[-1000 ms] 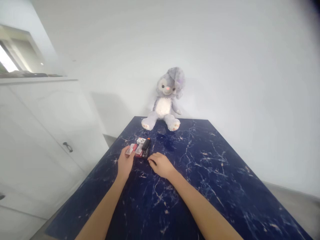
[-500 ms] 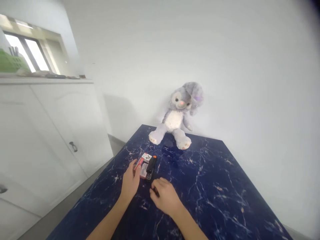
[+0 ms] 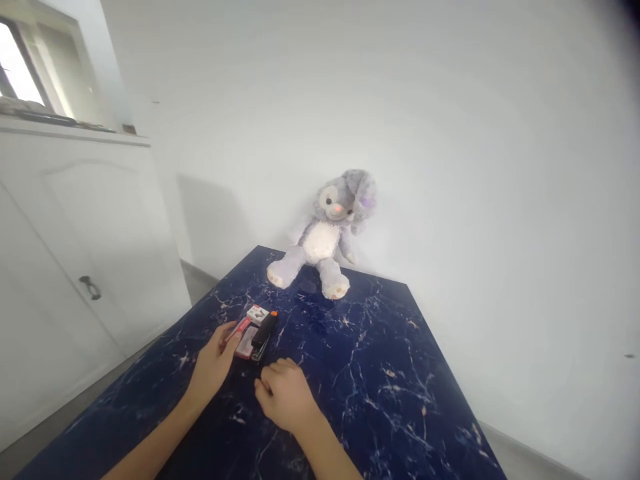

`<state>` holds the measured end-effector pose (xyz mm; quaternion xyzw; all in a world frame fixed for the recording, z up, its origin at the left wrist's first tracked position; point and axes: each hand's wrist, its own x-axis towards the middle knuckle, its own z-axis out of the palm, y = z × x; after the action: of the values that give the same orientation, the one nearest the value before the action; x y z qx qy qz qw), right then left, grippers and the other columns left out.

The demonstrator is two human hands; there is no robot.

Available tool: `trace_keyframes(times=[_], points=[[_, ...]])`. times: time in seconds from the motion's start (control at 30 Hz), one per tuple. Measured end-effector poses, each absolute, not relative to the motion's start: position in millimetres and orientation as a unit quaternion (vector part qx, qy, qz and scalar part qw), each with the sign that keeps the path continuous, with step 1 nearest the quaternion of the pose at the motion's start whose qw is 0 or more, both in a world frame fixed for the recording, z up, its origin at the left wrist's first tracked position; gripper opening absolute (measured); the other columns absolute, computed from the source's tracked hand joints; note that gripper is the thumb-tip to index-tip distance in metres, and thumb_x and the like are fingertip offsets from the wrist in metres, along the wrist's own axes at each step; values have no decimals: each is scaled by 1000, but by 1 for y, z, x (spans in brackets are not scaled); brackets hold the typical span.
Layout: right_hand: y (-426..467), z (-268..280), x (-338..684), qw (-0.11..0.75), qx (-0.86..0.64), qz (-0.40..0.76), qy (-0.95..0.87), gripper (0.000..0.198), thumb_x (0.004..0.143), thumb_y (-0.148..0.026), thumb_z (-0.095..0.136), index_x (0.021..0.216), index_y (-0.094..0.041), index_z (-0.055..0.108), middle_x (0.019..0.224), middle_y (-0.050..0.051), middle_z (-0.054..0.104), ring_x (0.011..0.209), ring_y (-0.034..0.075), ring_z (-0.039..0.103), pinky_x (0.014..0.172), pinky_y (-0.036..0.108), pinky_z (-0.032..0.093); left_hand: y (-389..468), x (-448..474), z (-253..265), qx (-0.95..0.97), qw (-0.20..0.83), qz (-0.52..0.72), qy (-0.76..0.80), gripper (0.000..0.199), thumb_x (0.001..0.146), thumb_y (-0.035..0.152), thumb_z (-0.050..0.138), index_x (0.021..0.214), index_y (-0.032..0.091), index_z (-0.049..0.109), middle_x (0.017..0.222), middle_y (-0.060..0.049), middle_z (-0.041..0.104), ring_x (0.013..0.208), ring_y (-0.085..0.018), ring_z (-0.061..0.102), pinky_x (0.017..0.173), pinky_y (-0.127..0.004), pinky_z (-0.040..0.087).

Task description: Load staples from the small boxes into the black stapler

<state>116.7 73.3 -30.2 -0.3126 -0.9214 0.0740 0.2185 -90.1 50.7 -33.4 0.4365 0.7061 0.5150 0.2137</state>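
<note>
My left hand point(image 3: 214, 363) has its thumb and fingers closed on the left edge of a flat red-and-white package point(image 3: 246, 343). At the package's far end lies a small white box point(image 3: 257, 314) with a dark picture on it. A black stapler point(image 3: 265, 331) with an orange tip rests against the package's right side. My right hand point(image 3: 286, 395) lies on the table just nearer to me than the stapler, its fingers curled and apart from it. Nothing shows in those fingers, though the palm is hidden.
A grey plush toy point(image 3: 321, 241) with a white belly sits at the back of the dark blue marbled table point(image 3: 370, 360), against the white wall. A white cabinet point(image 3: 115, 220) stands to the left, with items along its top.
The camera has turned to the right, so the table, toy and hands appear farther left. Both hands stay in nearly the same places by the package and stapler.
</note>
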Motion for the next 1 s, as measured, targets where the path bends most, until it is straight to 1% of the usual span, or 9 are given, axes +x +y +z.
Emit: trace_keyframes(times=[0.13,0.33,0.53,0.67,0.83,1.0], points=[[73,-28,118,204,-306,69,-927,25,92,-30,55,69,-21,53,70,0,64,71,17,58,74,29,39,50,-91,-31,440,200,510,712,50,87,58,53,124,26,59,107,-4,74,95,-25,71,89,-39,55],[71,-24,119,204,-314,63,-925,25,93,-29,54,69,-20,55,69,0,65,71,15,60,76,27,39,47,-91,-28,460,187,478,725,47,88,54,54,127,26,57,112,-4,71,94,-23,70,90,-37,53],[66,-22,121,174,-354,69,-916,29,97,-37,50,76,-22,63,70,1,70,64,15,64,65,25,36,45,-88,-27,478,174,472,720,45,90,47,53,129,25,55,114,-5,71,97,-22,69,93,-36,51],[65,-22,122,165,-369,65,-912,31,99,-40,49,80,-23,66,73,3,72,67,16,67,65,25,37,43,-85,-24,494,158,471,713,43,89,41,55,128,25,56,119,-5,69,101,-22,69,95,-35,51],[63,-18,124,145,-370,60,-916,33,101,-41,45,84,-23,67,76,3,74,71,17,68,66,25,38,42,-84,-24,494,136,468,720,43,86,36,61,127,24,56,122,-6,68,107,-23,67,98,-37,49],[58,-10,126,127,-386,75,-911,34,101,-43,44,85,-23,68,79,3,74,75,16,68,66,24,35,44,-84,-26,489,146,483,712,44,85,32,64,128,24,56,120,-5,70,104,-22,68,96,-35,50]])
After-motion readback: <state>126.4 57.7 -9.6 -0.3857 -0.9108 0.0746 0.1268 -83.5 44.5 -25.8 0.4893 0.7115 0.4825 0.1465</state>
